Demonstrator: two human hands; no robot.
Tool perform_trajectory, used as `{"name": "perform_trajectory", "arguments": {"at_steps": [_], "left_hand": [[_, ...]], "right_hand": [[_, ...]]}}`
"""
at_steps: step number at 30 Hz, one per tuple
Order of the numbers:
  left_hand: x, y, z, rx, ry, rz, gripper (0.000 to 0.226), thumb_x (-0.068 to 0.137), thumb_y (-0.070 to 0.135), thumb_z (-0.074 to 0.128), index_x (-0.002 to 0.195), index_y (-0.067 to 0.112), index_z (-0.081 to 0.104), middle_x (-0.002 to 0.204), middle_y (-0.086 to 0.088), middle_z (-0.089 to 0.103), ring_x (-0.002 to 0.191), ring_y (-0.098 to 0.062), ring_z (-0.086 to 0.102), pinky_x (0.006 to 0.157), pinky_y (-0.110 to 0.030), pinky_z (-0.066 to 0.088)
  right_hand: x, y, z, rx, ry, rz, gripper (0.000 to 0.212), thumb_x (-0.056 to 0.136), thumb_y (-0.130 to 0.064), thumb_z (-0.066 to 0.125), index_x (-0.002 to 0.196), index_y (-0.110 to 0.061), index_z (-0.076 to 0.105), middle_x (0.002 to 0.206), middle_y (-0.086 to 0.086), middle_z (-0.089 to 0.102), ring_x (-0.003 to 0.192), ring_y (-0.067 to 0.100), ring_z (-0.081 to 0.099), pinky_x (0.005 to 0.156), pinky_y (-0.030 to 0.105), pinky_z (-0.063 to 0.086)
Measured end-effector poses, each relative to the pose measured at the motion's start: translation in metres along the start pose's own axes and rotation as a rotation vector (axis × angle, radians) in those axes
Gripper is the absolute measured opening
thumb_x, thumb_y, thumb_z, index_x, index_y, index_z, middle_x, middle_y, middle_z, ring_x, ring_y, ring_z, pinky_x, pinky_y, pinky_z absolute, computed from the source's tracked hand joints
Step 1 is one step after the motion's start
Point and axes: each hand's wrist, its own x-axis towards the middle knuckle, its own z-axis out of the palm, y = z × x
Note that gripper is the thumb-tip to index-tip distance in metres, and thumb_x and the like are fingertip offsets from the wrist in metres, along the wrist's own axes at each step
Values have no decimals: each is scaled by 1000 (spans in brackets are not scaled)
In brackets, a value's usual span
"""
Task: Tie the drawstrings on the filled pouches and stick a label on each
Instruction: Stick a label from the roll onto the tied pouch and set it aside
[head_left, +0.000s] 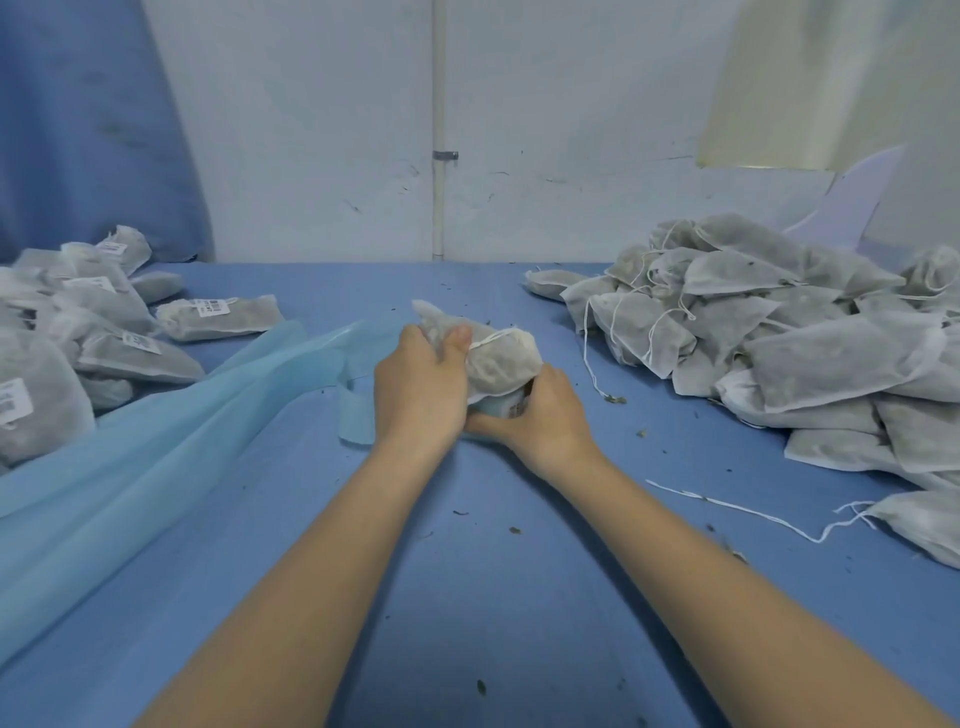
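- the pouch (498, 358) is at the middle of the blue table (519, 597), lifted a little off it, with its white drawstring (491, 339) wrapped round the gathered neck.
- the left hand (421, 389) grips the pouch at its neck end, thumb on top just beside the drawstring, fingers curled round the far side.
- the right hand (540, 415) is curled under the pouch at about 5 o'clock from it, holding a small printed thing (511, 406) against the pouch's underside; whether that is a label roll i cannot tell.
- at 3 o'clock from the hands is a big heap (779, 338) of filled pouches with loose white strings and no stickers showing.
- at 9 o'clock is a smaller pile (88, 332) of pouches, several with white barcode labels (214, 307) on top.
- pale blue backing strips (156, 441) run from 7 o'clock up toward the hands, and one short piece lies just beside the left wrist.
- a loose white string (737, 512) lies on the table at 4 o'clock, leading to a pouch at the right edge.
- dark crumbs of dried herb are scattered over the table.
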Motion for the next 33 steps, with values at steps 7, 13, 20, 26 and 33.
{"name": "perform_trajectory", "arguments": {"at_steps": [7,13,20,26,33], "left_hand": [[5,-3,1,-5,38,-34,38,97,36,46,104,0,54,100,-13,56,83,-22,40,59,-23,20],[5,-5,0,7,25,-31,38,97,37,44,102,0,54,93,-7,51,83,-22,41,59,-22,21],[5,-5,2,23,24,-35,39,97,37,43,103,0,54,92,-7,50,84,-23,41,59,-23,20],[1,-2,2,43,19,-41,32,98,38,43,93,6,47,88,-7,48,81,-24,40,59,-24,20],[-3,0,4,48,13,-27,33,98,37,42,95,5,47,88,-7,47,81,-24,39,59,-23,20]], "right_hand": [[-13,17,-25,151,-49,112,60,74,-13,80,129,-14,56,94,-17,65,70,-7,62,74,8,47],[-12,14,-19,68,71,54,23,76,-17,79,99,-16,75,86,-5,72,83,4,66,80,9,46],[-15,14,-16,33,171,87,11,76,-19,80,84,-14,75,81,0,74,78,10,68,81,19,50],[-17,14,-14,-65,200,80,21,77,-28,79,65,-27,62,64,-13,63,75,13,65,74,15,46],[-23,14,-12,-239,217,-113,19,83,-24,74,74,-10,65,61,-12,51,63,11,49,62,15,34]]}}
